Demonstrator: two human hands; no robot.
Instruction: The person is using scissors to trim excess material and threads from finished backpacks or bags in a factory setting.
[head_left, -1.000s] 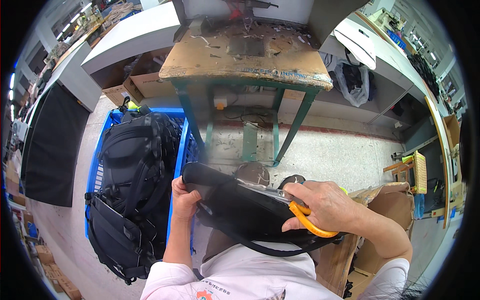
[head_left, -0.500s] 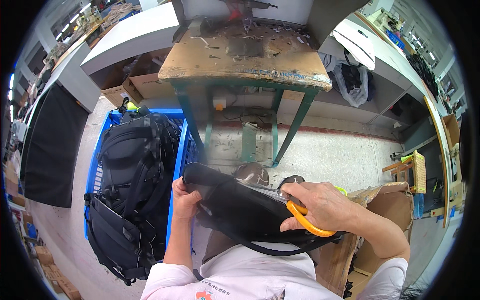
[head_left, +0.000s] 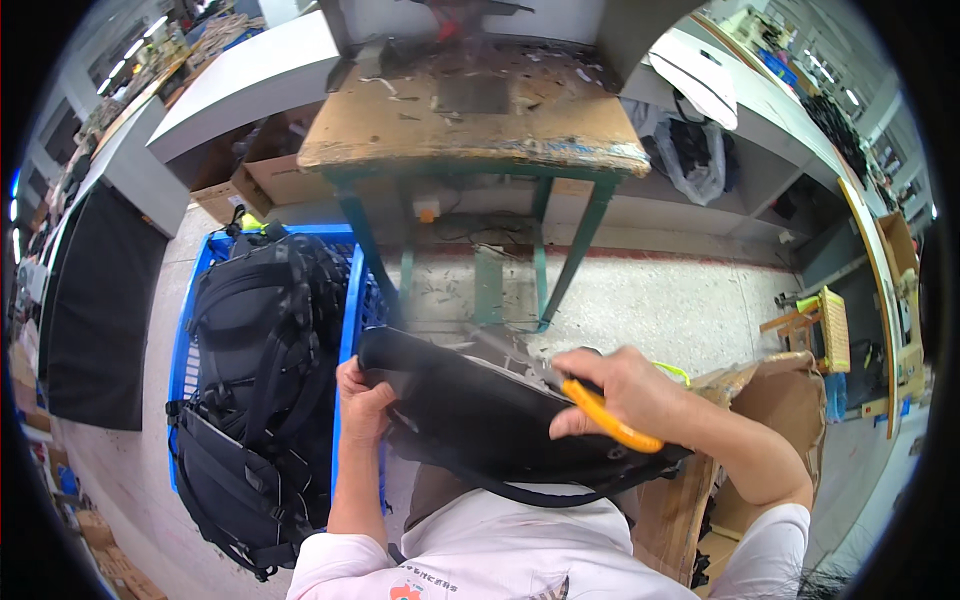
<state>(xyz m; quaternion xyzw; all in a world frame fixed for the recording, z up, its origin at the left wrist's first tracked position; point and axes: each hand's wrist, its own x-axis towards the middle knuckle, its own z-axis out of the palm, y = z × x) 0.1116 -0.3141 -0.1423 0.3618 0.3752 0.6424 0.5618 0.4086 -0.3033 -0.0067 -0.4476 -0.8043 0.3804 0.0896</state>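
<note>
A black fabric bag piece (head_left: 480, 415) lies across my lap, with a pale edge along its far side and a dark strap curving along its near side. My left hand (head_left: 364, 400) pinches its left end, thumb on top. Orange-handled scissors (head_left: 610, 418) are in my right hand (head_left: 630, 395), fingers and thumb round the handles. Their blades point away to the left over the fabric's far edge and are smeared by motion, so whether they touch it I cannot tell.
At my left stands a blue plastic crate (head_left: 352, 300) holding black backpacks (head_left: 255, 330). Ahead is a worn wooden table (head_left: 470, 130) on green legs, strewn with scraps. An open cardboard box (head_left: 780, 400) sits at my right, near a small wooden stool (head_left: 830, 330).
My right hand and the scissors have shifted slightly left and up, and the blades are now blurred. My left hand keeps its hold on the fabric. The whole view has tilted a little.
</note>
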